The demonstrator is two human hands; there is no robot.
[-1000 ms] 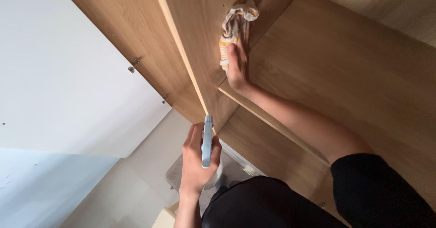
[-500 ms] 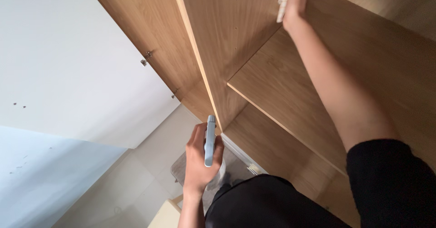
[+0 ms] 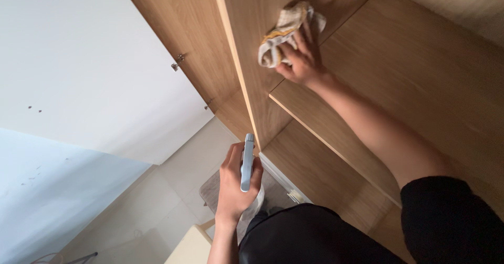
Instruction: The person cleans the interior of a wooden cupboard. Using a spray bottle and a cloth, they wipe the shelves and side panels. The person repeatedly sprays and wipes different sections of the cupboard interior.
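Bare shelf [image 3: 399,80] lies open; side panel [image 3: 262,27] walls its left.

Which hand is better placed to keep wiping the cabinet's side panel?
Right. The right hand already presses the cloth against the panel; the left hand is lower, gripping a spray bottle.
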